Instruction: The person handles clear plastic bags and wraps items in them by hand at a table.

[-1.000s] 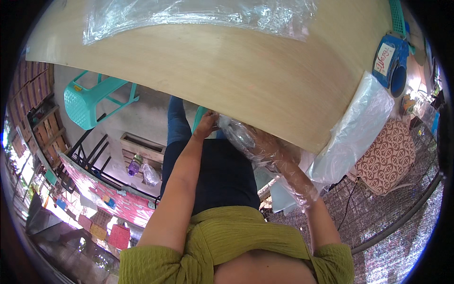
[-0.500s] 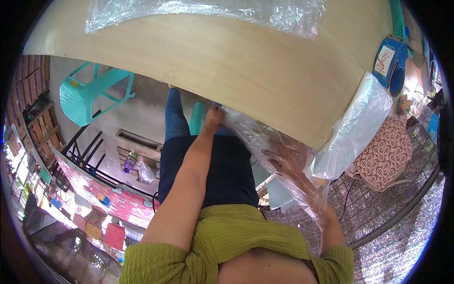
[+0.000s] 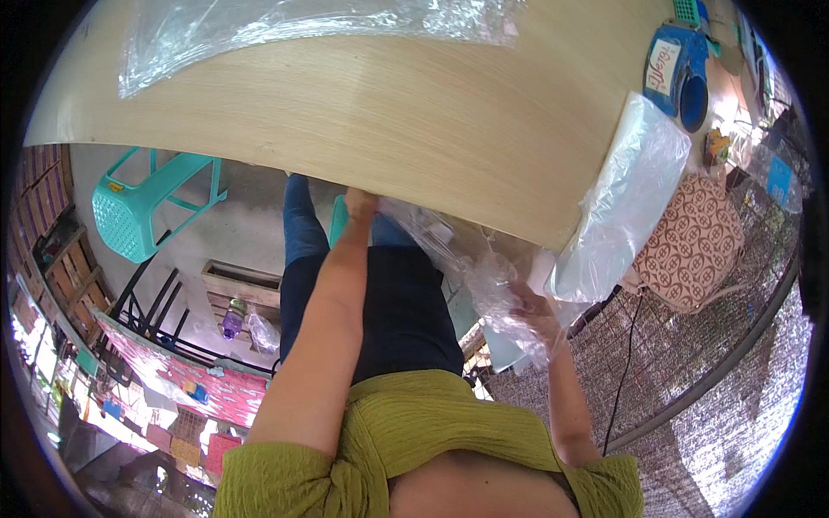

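My left hand (image 3: 361, 204) is closed at the near edge of the table, pinching one end of a clear plastic bag (image 3: 414, 226). From there the bag stretches slackly rightward below the table edge and bunches up around my right hand (image 3: 537, 315). Crumpled film covers the right hand's fingers, and they are blurred, so their grip cannot be made out. Just beyond that hand, a stack of flat plastic bags (image 3: 623, 203) hangs over the table's right corner.
On the wooden table (image 3: 371, 112) lies a clear plastic sheet (image 3: 294, 26) at the far side. A blue tape dispenser (image 3: 678, 73) stands at the right. Below are a patterned backpack (image 3: 691, 242), a turquoise stool (image 3: 151, 203) and a wooden crate (image 3: 242, 281).
My right hand has drawn back toward the right, and the bag that reached over its forearm is now crumpled about the hand. My left hand keeps its hold. The view has turned slightly.
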`<move>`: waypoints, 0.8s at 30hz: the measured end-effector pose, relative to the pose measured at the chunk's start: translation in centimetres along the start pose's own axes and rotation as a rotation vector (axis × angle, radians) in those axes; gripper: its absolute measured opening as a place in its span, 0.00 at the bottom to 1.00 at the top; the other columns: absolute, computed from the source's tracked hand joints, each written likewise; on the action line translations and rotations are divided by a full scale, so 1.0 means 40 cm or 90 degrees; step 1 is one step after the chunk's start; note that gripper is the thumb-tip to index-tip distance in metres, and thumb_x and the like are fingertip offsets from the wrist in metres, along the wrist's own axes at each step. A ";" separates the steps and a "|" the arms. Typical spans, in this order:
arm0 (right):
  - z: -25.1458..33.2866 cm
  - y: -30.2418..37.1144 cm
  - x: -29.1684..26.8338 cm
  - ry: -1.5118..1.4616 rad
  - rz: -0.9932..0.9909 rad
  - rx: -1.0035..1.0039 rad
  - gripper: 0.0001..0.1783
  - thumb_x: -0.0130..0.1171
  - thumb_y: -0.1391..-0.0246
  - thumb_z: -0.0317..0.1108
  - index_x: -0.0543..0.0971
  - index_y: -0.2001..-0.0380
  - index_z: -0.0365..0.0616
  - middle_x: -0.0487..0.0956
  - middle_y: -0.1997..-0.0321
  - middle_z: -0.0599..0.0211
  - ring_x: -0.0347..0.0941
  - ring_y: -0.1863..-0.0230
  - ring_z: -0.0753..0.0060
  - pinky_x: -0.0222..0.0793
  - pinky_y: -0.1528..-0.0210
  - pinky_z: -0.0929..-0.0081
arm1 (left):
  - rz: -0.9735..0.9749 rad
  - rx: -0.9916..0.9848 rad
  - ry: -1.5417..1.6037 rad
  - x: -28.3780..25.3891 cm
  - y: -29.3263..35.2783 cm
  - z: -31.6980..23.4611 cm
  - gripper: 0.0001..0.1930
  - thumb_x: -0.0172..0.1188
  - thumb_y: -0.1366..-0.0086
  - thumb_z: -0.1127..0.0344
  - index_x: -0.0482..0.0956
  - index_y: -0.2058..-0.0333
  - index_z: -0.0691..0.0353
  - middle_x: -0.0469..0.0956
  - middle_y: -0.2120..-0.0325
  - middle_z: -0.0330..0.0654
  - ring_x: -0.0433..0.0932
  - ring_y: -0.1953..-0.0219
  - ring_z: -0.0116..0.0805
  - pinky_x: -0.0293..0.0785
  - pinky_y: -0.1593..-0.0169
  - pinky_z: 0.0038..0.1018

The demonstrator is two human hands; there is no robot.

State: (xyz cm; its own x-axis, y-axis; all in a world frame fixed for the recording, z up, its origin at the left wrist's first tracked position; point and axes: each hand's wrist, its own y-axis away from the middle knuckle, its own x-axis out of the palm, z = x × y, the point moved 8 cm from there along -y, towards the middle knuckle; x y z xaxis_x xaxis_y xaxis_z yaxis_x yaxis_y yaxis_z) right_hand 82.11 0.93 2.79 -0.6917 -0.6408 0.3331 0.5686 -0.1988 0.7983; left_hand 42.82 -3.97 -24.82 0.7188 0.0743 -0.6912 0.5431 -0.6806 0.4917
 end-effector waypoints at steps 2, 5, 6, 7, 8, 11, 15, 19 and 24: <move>-0.063 0.024 -0.039 -0.028 -0.101 0.046 0.45 0.62 0.50 0.54 0.59 0.34 0.45 0.54 0.29 0.58 0.49 0.29 0.63 0.59 0.36 0.64 | 0.135 -0.083 -0.019 -0.006 -0.039 0.000 0.27 0.48 0.37 0.44 0.71 0.43 0.49 0.74 0.48 0.47 0.73 0.47 0.49 0.71 0.47 0.40; -0.067 0.009 -0.079 -0.119 -0.182 -0.051 0.45 0.67 0.54 0.45 0.61 0.35 0.45 0.53 0.28 0.58 0.45 0.28 0.62 0.57 0.35 0.62 | 0.208 -0.160 0.063 -0.022 -0.061 0.044 0.26 0.50 0.36 0.47 0.69 0.42 0.50 0.72 0.45 0.45 0.72 0.46 0.46 0.71 0.47 0.40; -0.074 -0.001 -0.079 -0.177 -0.197 -0.056 0.45 0.68 0.55 0.43 0.60 0.35 0.45 0.55 0.32 0.59 0.48 0.34 0.64 0.56 0.40 0.64 | 0.211 -0.159 0.067 -0.026 -0.070 0.047 0.26 0.51 0.36 0.47 0.69 0.42 0.50 0.72 0.46 0.45 0.72 0.46 0.46 0.71 0.47 0.40; -0.079 -0.007 -0.079 -0.236 -0.212 -0.063 0.46 0.68 0.56 0.40 0.59 0.35 0.44 0.57 0.37 0.60 0.50 0.40 0.66 0.56 0.45 0.67 | 0.208 -0.147 0.064 -0.028 -0.077 0.043 0.26 0.51 0.36 0.48 0.69 0.42 0.50 0.72 0.46 0.45 0.72 0.46 0.45 0.71 0.47 0.40; -0.084 -0.016 -0.075 -0.296 -0.227 -0.071 0.47 0.69 0.57 0.38 0.59 0.35 0.43 0.59 0.41 0.61 0.53 0.47 0.68 0.55 0.50 0.69 | 0.204 -0.136 0.060 -0.036 -0.087 0.042 0.25 0.51 0.36 0.48 0.69 0.43 0.51 0.72 0.46 0.45 0.72 0.46 0.45 0.70 0.47 0.40; -0.065 -0.036 -0.084 -0.157 -0.245 -0.132 0.52 0.68 0.56 0.42 0.52 0.32 0.41 0.71 0.62 0.71 0.65 0.79 0.84 0.64 0.78 0.91 | 0.194 -0.100 0.036 -0.042 -0.102 0.025 0.24 0.52 0.36 0.50 0.70 0.43 0.52 0.73 0.47 0.44 0.72 0.47 0.44 0.70 0.47 0.40; -0.035 -0.056 -0.083 -0.107 -0.264 -0.194 0.52 0.68 0.56 0.41 0.52 0.32 0.41 0.70 0.47 0.63 0.69 0.58 0.74 0.68 0.55 0.78 | 0.117 0.011 -0.022 -0.062 -0.103 0.006 0.23 0.53 0.35 0.52 0.71 0.44 0.53 0.73 0.48 0.44 0.72 0.47 0.43 0.70 0.47 0.40; 0.060 -0.079 -0.031 -0.025 -0.209 -0.109 0.51 0.69 0.56 0.42 0.54 0.32 0.40 0.61 0.34 0.59 0.59 0.39 0.64 0.53 0.35 0.65 | -0.017 0.295 -0.178 -0.098 -0.057 -0.058 0.24 0.54 0.40 0.57 0.70 0.44 0.55 0.72 0.47 0.50 0.68 0.45 0.53 0.63 0.42 0.43; 0.059 -0.096 -0.057 0.287 -0.534 -0.131 0.40 0.64 0.53 0.38 0.62 0.36 0.48 0.69 0.40 0.57 0.67 0.48 0.60 0.62 0.42 0.63 | 0.141 0.347 0.175 -0.191 0.272 -0.601 0.32 0.64 0.46 0.56 0.66 0.44 0.58 0.63 0.45 0.62 0.60 0.41 0.63 0.60 0.40 0.48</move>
State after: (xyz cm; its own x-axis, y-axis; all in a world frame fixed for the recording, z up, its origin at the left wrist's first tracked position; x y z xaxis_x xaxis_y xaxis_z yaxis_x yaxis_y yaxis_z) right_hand 80.45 4.90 0.13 -0.6967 -0.4472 -0.5609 0.0653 -0.8182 0.5713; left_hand 53.66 5.59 -1.44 0.9128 0.0243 -0.4078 0.1228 -0.9683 0.2173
